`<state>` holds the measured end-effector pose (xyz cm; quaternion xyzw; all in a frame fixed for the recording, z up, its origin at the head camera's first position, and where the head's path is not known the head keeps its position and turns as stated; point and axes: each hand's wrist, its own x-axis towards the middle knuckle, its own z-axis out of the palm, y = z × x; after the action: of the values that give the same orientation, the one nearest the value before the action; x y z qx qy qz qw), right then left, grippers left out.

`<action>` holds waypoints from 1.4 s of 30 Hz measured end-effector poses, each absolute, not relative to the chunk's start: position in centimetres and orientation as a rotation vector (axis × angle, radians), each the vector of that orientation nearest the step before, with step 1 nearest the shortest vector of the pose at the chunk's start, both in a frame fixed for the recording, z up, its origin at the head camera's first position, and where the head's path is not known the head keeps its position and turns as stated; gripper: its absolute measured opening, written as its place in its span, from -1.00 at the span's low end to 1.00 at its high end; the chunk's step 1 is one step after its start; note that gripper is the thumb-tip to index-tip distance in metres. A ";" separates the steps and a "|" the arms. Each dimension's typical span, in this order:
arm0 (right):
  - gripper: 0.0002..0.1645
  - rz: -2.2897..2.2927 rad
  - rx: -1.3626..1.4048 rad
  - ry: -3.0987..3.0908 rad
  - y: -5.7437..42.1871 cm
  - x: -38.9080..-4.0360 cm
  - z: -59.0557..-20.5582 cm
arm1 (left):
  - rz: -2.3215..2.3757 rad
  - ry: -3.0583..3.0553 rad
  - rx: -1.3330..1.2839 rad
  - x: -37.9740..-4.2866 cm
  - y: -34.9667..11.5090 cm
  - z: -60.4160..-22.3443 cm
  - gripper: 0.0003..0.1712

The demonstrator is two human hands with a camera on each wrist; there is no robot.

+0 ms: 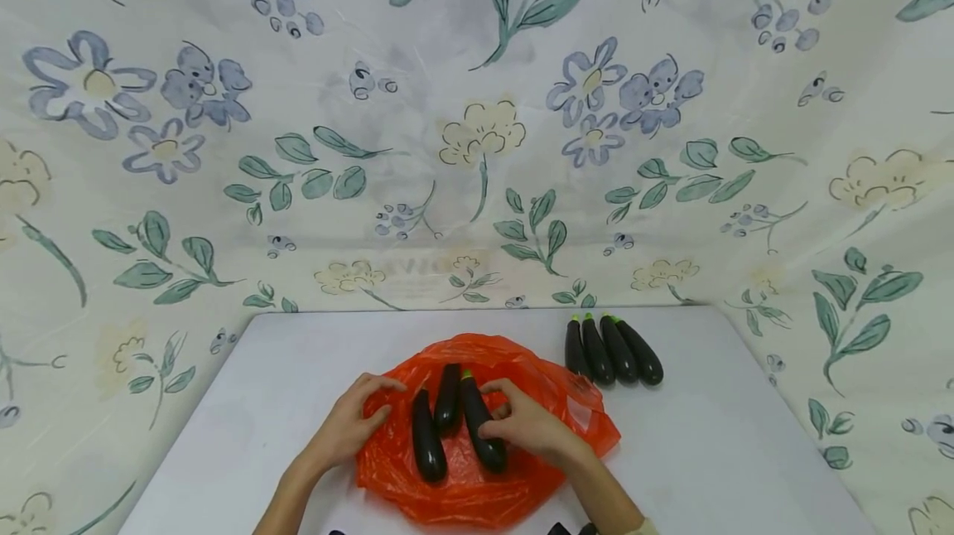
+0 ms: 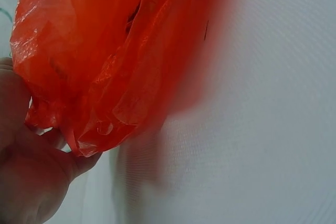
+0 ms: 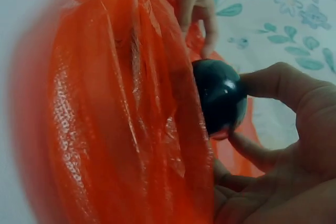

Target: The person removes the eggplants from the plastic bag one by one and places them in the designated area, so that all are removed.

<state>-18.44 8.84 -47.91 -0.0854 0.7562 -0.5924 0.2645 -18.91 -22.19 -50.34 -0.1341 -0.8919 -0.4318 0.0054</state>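
A crumpled red plastic bag (image 1: 462, 506) lies spread on the table, with three dark, glossy eggplants on it. My right hand (image 1: 531, 427) pinches the rightmost eggplant (image 1: 474, 412) between thumb and fingers; the right wrist view shows its rounded end (image 3: 219, 95) beside the bag's raised edge. The middle eggplant (image 1: 448, 402) and the left eggplant (image 1: 427, 444) lie close by, untouched. At the bag's left side, my left hand (image 1: 349, 426) grips the bag's edge, its fingers partly hidden behind the red film (image 2: 105, 72) in the left wrist view.
Several more eggplants (image 1: 614, 351) lie side by side at the table's back right, just beyond the bag. The white table (image 1: 715, 436) ends at the back against a hanging floral cloth (image 1: 477, 137), which also rises on both sides.
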 end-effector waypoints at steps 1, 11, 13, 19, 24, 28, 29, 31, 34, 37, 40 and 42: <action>-0.25 -1.595 -0.242 2.043 9.0 -18.3 -47.7 | -1.355 -2.790 -0.421 -18.9 -22.2 -50.4 -0.55; -0.27 -1.604 -0.284 2.078 10.4 -17.6 -45.9 | -1.390 -2.781 -0.409 -18.9 -22.6 -50.7 -0.54; -0.27 -1.614 -0.280 2.088 10.8 -17.6 -45.9 | -1.404 -2.790 -0.398 -18.9 -22.6 -50.8 -0.54; -0.29 -1.677 -0.296 2.126 11.8 -17.5 -46.0 | -1.410 -2.789 -0.402 -18.9 -22.6 -50.8 -0.52; -0.32 -1.769 -0.282 2.115 12.9 -17.7 -45.6 | -1.399 -2.781 -0.426 -18.7 -22.7 -50.8 -0.52; -0.35 -1.825 -0.264 2.142 13.9 -18.1 -45.1 | -1.402 -2.771 -0.429 -18.8 -22.8 -50.8 -0.52; -0.35 -1.831 -0.262 2.152 14.2 -18.2 -45.0 | -1.400 -2.768 -0.430 -18.8 -22.9 -50.8 -0.52; -0.36 -1.836 -0.255 2.174 14.8 -18.3 -44.7 | -1.399 -2.764 -0.430 -18.9 -22.9 -50.8 -0.53; -0.36 -1.848 -0.240 2.207 15.8 -18.4 -44.4 | -1.408 -2.779 -0.407 -18.8 -23.0 -51.0 -0.53; -0.37 -1.888 -0.221 2.242 16.8 -18.5 -44.2 | -1.414 -2.790 -0.400 -18.7 -22.9 -51.1 -0.54; -0.38 -1.926 -0.195 2.267 17.8 -18.7 -44.3 | -1.430 -2.789 -0.385 -18.5 -22.8 -51.1 -0.54; -0.39 -1.934 -0.181 2.280 18.4 -19.0 -44.5 | -1.436 -2.793 -0.364 -18.5 -22.8 -51.0 -0.54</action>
<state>-18.95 18.39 -44.46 -0.0602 0.7592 -0.6440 0.0729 -18.52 -22.83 -51.00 -0.1150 -0.8834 -0.4542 -0.0101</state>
